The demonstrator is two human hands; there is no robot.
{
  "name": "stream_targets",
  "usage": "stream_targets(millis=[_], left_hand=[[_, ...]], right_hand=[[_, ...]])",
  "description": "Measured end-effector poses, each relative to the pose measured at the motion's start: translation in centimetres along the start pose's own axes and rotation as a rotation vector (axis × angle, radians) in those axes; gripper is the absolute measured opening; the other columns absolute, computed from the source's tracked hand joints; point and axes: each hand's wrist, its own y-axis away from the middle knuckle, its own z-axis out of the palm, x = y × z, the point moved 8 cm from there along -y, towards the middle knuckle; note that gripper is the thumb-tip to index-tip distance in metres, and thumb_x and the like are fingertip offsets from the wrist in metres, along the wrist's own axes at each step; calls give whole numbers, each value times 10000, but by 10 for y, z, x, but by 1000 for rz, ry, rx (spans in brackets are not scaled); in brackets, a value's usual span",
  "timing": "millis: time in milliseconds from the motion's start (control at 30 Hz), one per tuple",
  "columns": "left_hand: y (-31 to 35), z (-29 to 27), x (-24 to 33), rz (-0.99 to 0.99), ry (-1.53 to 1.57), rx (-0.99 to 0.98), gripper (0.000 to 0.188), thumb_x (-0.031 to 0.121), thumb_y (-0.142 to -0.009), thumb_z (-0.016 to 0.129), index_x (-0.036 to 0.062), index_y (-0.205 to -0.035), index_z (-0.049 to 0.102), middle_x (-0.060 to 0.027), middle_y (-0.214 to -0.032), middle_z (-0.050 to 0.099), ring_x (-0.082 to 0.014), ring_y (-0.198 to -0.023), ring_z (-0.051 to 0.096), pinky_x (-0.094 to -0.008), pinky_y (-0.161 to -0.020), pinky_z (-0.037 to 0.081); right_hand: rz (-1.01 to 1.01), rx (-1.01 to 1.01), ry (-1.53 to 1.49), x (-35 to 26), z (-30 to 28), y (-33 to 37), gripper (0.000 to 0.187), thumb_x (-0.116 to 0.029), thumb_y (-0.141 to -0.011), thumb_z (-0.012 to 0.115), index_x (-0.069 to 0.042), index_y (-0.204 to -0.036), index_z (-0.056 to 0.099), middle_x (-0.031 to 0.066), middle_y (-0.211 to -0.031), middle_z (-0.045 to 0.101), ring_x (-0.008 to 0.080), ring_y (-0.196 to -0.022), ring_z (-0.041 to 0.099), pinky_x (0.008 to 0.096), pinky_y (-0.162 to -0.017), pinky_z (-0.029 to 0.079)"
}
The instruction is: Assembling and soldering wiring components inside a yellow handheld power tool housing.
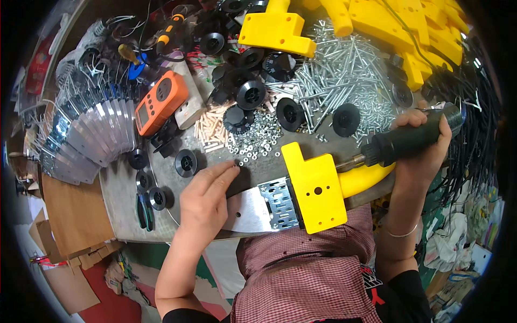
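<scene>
At the table's front edge lies a yellow plastic housing [322, 196] with a curved handle. A slotted metal plate [278, 204] and a flat silvery blade [249, 211] stick out from its left side. My right hand [425, 145] is wrapped round a dark power screwdriver [409, 141], whose bit points left and meets the housing near the handle's root. My left hand [207, 199] hovers by the blade, its fingertips pinched together beside the small nuts and washers [253, 142]. Whatever sits between those fingertips is too small to make out.
Loose long screws [344, 70] heap at the back, near more yellow housings [277, 29]. Black round knobs [250, 95] lie scattered about. An orange multimeter [161, 102], fanned metal blades [94, 129] and pliers [144, 211] occupy the left. Black cables [468, 102] hang at right.
</scene>
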Motion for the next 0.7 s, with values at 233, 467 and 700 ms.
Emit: stream_targets(millis=[233, 467, 700], left_hand=[[-3, -1, -3, 13, -279, -27, 205, -1, -712, 672, 20, -914, 646, -86, -844, 612, -260, -754, 617, -358, -638, 502], [-13, 13, 11, 146, -450, -234, 152, 35, -663, 643, 43, -807, 596, -71, -800, 558, -241, -712, 581, -359, -587, 476], [-1, 14, 35, -191, 381, 164, 130, -35, -695, 706, 18, -740, 596, -99, -711, 554, -272, -640, 540, -348, -575, 420]], right_hand=[[-5, -69, -4, -1, -1, -2, 401, -317, -944, 519, 0, -1178, 446, 34, -845, 467, 151, -800, 519, 355, -866, 464], [-24, -66, 33, -3, -2, -5, 435, -298, -911, 572, 18, -1176, 434, 49, -859, 485, 167, -809, 524, 357, -855, 455], [28, -96, -36, 0, 2, -4, 389, -292, -908, 570, -15, -1140, 428, 30, -844, 457, 159, -808, 514, 371, -861, 457]])
